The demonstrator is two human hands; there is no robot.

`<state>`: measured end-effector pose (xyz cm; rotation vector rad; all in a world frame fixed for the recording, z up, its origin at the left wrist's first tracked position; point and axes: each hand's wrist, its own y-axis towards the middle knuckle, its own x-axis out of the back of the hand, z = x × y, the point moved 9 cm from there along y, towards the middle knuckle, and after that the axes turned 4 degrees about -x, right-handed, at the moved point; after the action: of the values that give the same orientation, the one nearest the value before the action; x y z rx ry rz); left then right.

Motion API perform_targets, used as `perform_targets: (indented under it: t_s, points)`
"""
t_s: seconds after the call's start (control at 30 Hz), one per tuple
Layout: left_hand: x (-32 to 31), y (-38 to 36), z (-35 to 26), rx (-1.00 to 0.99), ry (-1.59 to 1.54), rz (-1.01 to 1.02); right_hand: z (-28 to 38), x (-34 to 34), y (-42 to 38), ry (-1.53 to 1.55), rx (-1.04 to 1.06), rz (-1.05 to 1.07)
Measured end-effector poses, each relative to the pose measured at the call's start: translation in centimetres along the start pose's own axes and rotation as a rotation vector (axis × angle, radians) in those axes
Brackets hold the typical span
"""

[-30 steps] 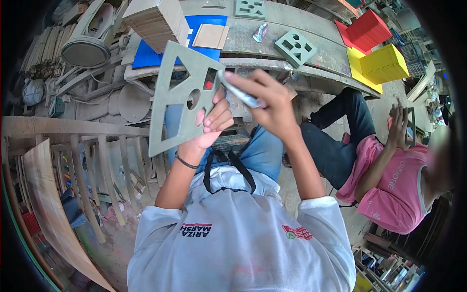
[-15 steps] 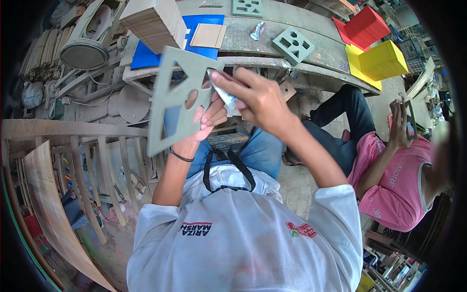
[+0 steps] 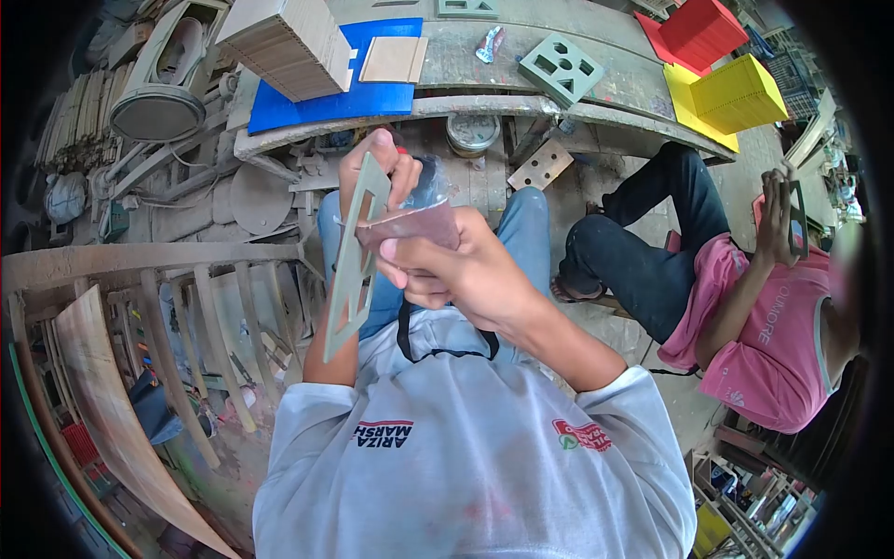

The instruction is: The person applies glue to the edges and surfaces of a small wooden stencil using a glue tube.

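Note:
My left hand (image 3: 380,166) grips the upper end of a grey-green board with cut-out shapes (image 3: 346,303), which I hold up almost edge-on over my lap. Closed round a piece of brownish-red sandpaper (image 3: 419,226) is my right hand (image 3: 461,270). The sandpaper is folded or curved, and its left end meets the board around one of the openings. Part of my left palm and wrist is hidden behind the board.
Ahead is a workbench (image 3: 484,104) with a blue panel (image 3: 289,107), a stack of wooden pieces (image 3: 289,51), a green cut-out block (image 3: 562,70) and yellow (image 3: 740,98) and red (image 3: 698,37) pieces. A co-worker in pink (image 3: 768,345) sits at right. A slatted wooden rail (image 3: 149,253) stands left.
The board has turned from facing me to nearly edge-on. My left hand has moved up along it, and my right hand has come lower with the sandpaper, now showing its brownish side.

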<state>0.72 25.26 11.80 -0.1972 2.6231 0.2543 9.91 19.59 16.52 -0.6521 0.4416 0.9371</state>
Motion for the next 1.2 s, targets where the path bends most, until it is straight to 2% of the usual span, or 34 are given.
perform_targets:
  t_s: [0.1,0.13,0.2,0.23,0.27,0.3,0.33,0.47,0.53,0.57,0.6,0.63,0.67,0.7,0.73,0.8,0.83,0.87,0.9,0.93,1.03,1.1,1.13,1.2]
  points:
    - [0.3,0.2,-2.2,-0.233,0.076,0.106,0.7,-0.3,-1.1,0.394,-0.100,0.044]
    - [0.8,0.1,-3.1,-0.231,0.075,0.103,1.2,-0.2,-1.4,0.524,-0.080,0.116]
    - [0.3,0.3,-6.4,-0.347,0.665,0.136,1.5,-0.3,-2.6,0.667,-0.166,0.128]
    - [-2.0,0.0,-8.8,-0.420,0.792,0.155,1.4,0.1,-2.9,0.669,-0.162,0.125]
    - [-2.3,0.3,-9.8,-0.419,0.791,0.162,1.3,-0.2,-3.2,0.828,-0.197,0.200]
    - [-3.6,0.1,-11.0,-0.532,0.904,0.277,1.5,-0.5,-3.3,0.984,-0.226,0.279]
    - [-4.9,-0.2,-11.9,-0.647,1.013,0.392,1.6,-0.3,-3.2,0.983,-0.216,0.278]
    - [-6.7,-0.3,-13.9,-0.731,1.120,0.454,2.4,1.5,-1.6,1.039,-0.168,0.303]
    - [-4.8,0.5,-14.0,-0.649,1.075,0.247,3.0,3.7,-0.4,0.710,-0.013,0.252]
    - [-4.5,0.4,-13.9,-0.656,1.081,0.239,3.2,5.5,0.1,0.591,0.087,0.115]
    - [-3.3,0.5,-13.8,-0.617,1.056,0.150,5.1,6.3,-0.3,0.284,0.266,0.053]
    - [-2.1,0.6,-13.8,-0.575,1.027,0.061,5.9,7.2,-0.5,0.129,0.351,0.009]
    - [-1.7,0.5,-13.8,-0.575,1.032,0.051,6.4,7.8,-0.6,-0.024,0.432,-0.037]
    - [-1.2,0.7,-13.1,-0.496,1.056,0.057,6.5,8.2,-0.7,-0.180,0.467,-0.174]
    - [-0.8,0.8,-12.3,-0.416,1.075,0.068,6.3,8.0,-0.6,-0.181,0.461,-0.174]
    - [-1.9,0.8,-11.4,-0.482,1.029,0.099,5.6,6.7,-0.1,-0.206,0.419,-0.051]
    - [-2.5,1.0,-10.9,-0.482,1.017,0.137,5.4,6.8,-0.3,-0.302,0.419,-0.181]
    - [-2.9,1.0,-10.4,-0.483,1.006,0.175,4.9,6.5,0.2,-0.300,0.422,-0.188]
    - [-2.4,1.1,-9.8,-0.399,1.032,0.170,4.8,7.0,0.5,-0.231,0.490,-0.261]
    - [-2.6,1.0,-9.7,-0.400,1.031,0.174,4.9,7.6,0.4,-0.161,0.556,-0.333]
    - [-2.3,1.0,-9.4,-0.347,0.851,0.119,5.1,9.0,0.1,-0.056,0.586,-0.367]
    - [-1.2,1.0,-7.8,-0.147,0.587,0.105,5.2,9.7,-0.2,-0.035,0.614,-0.355]
    - [-1.1,0.8,-7.6,-0.148,0.587,0.102,5.2,9.9,-0.3,-0.036,0.612,-0.353]
    - [-0.2,0.4,-6.4,-0.062,0.318,0.051,5.4,9.6,-0.3,-0.093,0.624,-0.316]
